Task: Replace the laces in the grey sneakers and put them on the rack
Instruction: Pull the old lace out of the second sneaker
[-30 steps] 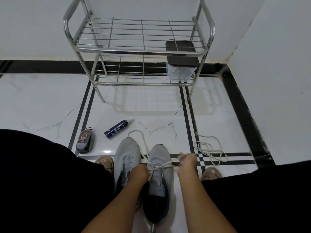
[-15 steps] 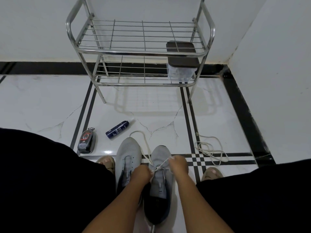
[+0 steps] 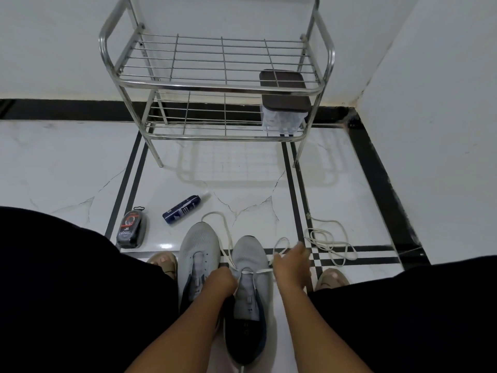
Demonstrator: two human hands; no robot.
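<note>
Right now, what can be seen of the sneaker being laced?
The right-hand grey sneaker has a knit-looking upper and a dark collar and heel. It stands on the tile floor, toe pointing away, beside its mate. A white lace crosses its upper eyelets; the left hand grips at its tongue, the right hand pulls lace sideways.
</note>
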